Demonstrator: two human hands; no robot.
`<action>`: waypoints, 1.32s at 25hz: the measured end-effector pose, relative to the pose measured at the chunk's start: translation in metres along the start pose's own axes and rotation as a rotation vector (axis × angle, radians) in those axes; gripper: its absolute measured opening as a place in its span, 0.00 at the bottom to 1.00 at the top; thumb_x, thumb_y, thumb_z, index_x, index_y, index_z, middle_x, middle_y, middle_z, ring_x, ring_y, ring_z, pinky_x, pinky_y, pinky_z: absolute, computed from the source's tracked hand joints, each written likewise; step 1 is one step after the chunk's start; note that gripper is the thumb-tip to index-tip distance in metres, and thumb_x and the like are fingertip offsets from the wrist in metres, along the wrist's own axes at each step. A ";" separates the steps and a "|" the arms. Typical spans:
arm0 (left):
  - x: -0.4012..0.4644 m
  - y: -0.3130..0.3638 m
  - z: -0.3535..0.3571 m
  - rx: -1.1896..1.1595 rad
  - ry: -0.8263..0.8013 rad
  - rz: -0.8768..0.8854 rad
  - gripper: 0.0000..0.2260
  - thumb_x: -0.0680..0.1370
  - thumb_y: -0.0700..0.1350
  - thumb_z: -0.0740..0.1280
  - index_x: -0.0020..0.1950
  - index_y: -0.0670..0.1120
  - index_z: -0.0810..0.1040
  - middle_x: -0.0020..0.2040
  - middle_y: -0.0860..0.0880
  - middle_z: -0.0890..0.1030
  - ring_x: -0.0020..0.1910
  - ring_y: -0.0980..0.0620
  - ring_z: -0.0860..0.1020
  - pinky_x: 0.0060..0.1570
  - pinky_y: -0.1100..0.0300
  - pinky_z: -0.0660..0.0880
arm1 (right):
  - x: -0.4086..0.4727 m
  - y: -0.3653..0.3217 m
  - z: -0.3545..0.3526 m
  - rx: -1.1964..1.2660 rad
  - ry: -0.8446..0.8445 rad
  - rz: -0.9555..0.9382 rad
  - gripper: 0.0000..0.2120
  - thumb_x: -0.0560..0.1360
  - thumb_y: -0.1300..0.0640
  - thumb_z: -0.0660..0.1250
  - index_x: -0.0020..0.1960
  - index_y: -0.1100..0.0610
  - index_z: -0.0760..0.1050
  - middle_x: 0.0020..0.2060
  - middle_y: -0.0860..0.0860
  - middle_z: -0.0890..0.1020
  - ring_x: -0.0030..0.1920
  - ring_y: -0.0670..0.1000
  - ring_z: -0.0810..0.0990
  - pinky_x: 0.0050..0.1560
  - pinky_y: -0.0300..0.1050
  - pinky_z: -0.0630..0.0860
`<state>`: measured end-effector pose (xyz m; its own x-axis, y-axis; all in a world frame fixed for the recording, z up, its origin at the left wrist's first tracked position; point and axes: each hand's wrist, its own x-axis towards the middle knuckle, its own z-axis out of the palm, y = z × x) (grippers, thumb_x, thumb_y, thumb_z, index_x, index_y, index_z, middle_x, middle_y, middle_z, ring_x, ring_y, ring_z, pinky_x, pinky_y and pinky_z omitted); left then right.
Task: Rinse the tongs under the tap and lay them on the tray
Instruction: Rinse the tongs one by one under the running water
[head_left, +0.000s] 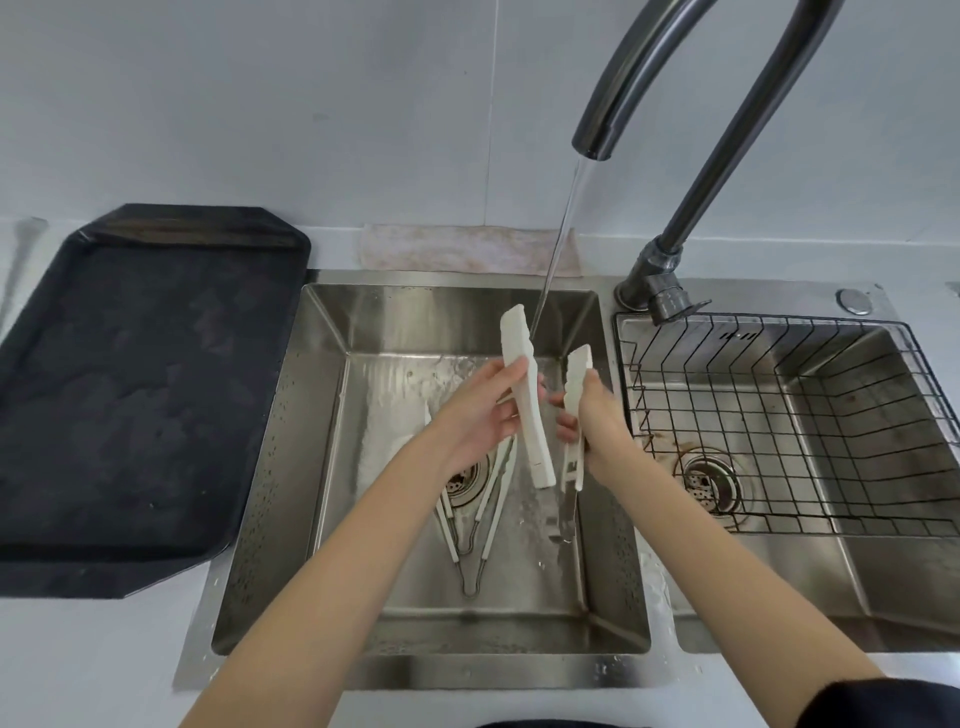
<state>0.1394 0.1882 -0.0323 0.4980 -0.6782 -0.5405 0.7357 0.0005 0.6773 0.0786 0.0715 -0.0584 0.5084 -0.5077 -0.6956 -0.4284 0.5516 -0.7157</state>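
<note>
Water runs from the dark curved tap (613, 114) into the left sink basin (322, 415). Over that basin I hold white tongs (527, 405) with both hands, their two arms spread apart and tips up. My left hand (478, 421) grips the left arm, which meets the water stream near its tip. My right hand (597, 421) grips the right arm (575, 384). A second pair of white-handled metal tongs (475, 530) lies on the basin floor by the drain. The black tray (135, 389) sits on the counter to the left with nothing on it.
The right basin holds a black wire rack (779, 415) over a drain (709, 480). A pale cloth (462, 249) lies behind the left basin against the wall. White counter runs along the front edge.
</note>
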 end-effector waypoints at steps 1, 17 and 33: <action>0.001 0.003 0.001 0.004 -0.018 0.016 0.02 0.79 0.44 0.62 0.48 0.47 0.73 0.38 0.52 0.79 0.32 0.58 0.81 0.36 0.64 0.79 | 0.001 0.002 0.000 0.024 -0.021 0.063 0.17 0.82 0.48 0.47 0.54 0.60 0.68 0.24 0.52 0.74 0.13 0.41 0.64 0.15 0.30 0.60; 0.032 0.046 0.034 0.023 0.004 0.032 0.06 0.79 0.43 0.61 0.48 0.41 0.75 0.39 0.47 0.75 0.38 0.53 0.75 0.39 0.64 0.77 | -0.003 -0.011 -0.002 0.145 -0.069 0.246 0.23 0.80 0.44 0.48 0.40 0.59 0.70 0.22 0.51 0.67 0.17 0.46 0.63 0.17 0.31 0.61; 0.016 0.034 0.007 0.079 0.252 0.002 0.18 0.80 0.56 0.52 0.43 0.44 0.72 0.33 0.49 0.70 0.29 0.55 0.72 0.36 0.62 0.73 | -0.006 -0.018 0.005 0.164 0.019 -0.089 0.11 0.81 0.51 0.51 0.55 0.55 0.67 0.39 0.51 0.76 0.36 0.46 0.73 0.37 0.38 0.72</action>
<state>0.1691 0.1719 -0.0143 0.6056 -0.4735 -0.6395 0.7011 -0.0626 0.7103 0.0866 0.0678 -0.0406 0.5238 -0.5709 -0.6322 -0.2543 0.6035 -0.7557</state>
